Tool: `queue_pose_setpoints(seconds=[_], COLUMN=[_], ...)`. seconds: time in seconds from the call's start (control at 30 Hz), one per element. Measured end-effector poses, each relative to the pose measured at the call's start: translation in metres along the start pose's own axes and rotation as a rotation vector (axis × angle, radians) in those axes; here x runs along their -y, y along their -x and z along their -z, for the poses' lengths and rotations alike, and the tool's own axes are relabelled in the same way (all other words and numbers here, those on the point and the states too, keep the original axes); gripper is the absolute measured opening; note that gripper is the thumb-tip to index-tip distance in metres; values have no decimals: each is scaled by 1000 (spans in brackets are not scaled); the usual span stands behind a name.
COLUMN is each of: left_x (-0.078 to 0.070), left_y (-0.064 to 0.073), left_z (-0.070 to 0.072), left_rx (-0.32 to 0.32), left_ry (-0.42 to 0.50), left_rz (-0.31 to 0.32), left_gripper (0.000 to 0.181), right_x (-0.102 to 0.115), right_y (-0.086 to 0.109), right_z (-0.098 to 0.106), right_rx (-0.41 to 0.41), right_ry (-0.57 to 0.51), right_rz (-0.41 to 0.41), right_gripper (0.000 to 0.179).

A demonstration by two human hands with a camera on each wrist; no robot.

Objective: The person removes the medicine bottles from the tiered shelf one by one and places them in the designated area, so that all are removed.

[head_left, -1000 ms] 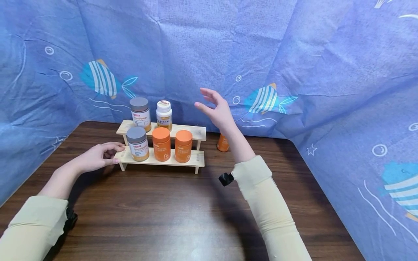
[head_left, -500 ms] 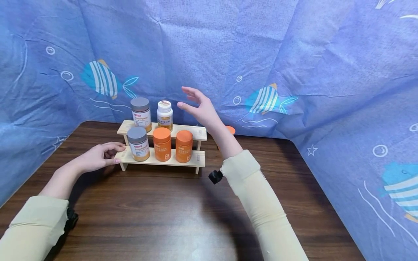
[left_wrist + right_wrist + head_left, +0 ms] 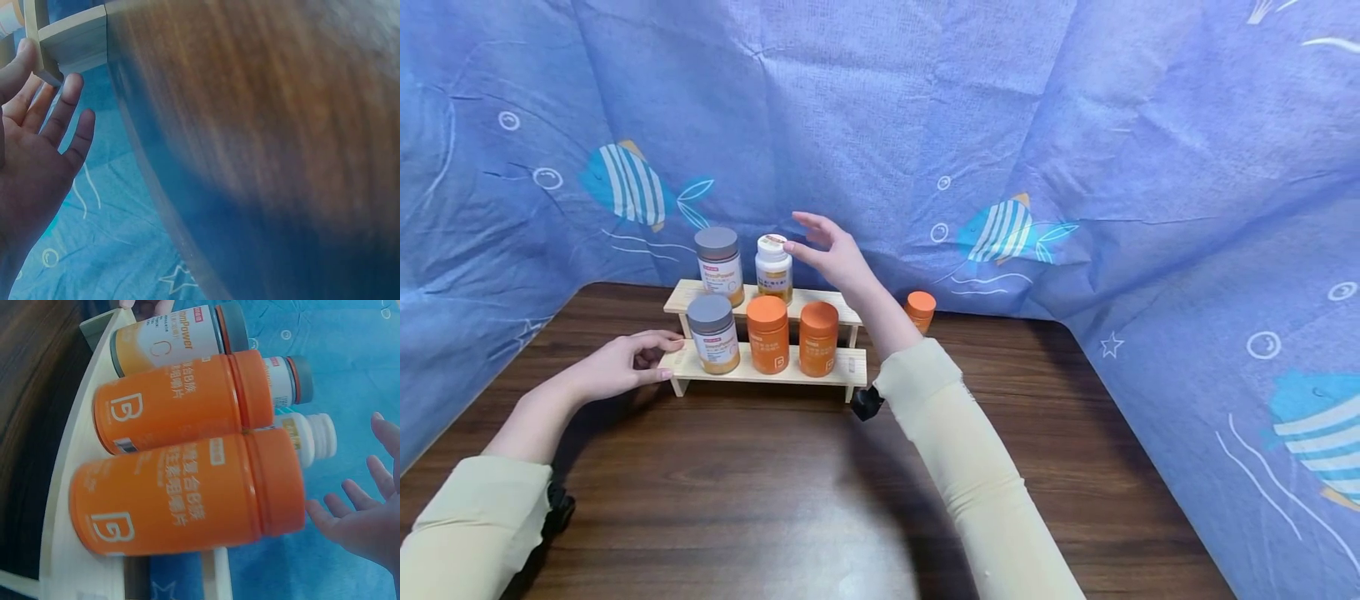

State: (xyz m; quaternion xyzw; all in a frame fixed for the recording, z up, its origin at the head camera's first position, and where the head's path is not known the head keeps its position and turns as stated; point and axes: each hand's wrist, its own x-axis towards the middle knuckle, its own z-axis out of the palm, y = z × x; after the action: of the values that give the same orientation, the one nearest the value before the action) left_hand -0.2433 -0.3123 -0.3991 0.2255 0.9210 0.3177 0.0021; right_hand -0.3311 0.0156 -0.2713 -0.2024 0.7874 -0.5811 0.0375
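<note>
In the head view a two-step wooden rack (image 3: 850, 365) stands on the table. My left hand (image 3: 621, 367) grips the lower step's left end between thumb and fingers; the left wrist view shows the thumb on the wood (image 3: 53, 44). My right hand (image 3: 835, 257), thumb and fingers spread, hovers above the upper step beside a white-capped supplement bottle (image 3: 773, 277). In the right wrist view that hand is apart from the bottle (image 3: 312, 439). A grey-lidded jar (image 3: 721, 275) shares the upper step. Another grey-lidded jar (image 3: 715, 346) and two orange jars (image 3: 768, 337) (image 3: 817, 342) fill the lower step.
Another orange jar (image 3: 921, 310) stands on the dark wooden table (image 3: 760, 483) right of the rack, partly hidden by my right forearm. A blue fish-print cloth (image 3: 865, 100) hangs behind and at both sides.
My right hand has moved left from beyond the rack's right end to beside the white-capped bottle, uncovering the orange jar's lid at right. My left hand has stayed on the rack.
</note>
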Motion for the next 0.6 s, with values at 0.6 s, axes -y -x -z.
queue_pose_setpoints(seconds=[0.6], left_x=[2], left_y=[-2], left_z=[0], left_rx=[3], left_ry=[-22], left_rz=[-2], left_gripper=[42], right_x=[-7], right_y=[-17], right_z=[-25], right_rx=[11], right_ry=[17], right_rz=[-39], right_gripper=[50])
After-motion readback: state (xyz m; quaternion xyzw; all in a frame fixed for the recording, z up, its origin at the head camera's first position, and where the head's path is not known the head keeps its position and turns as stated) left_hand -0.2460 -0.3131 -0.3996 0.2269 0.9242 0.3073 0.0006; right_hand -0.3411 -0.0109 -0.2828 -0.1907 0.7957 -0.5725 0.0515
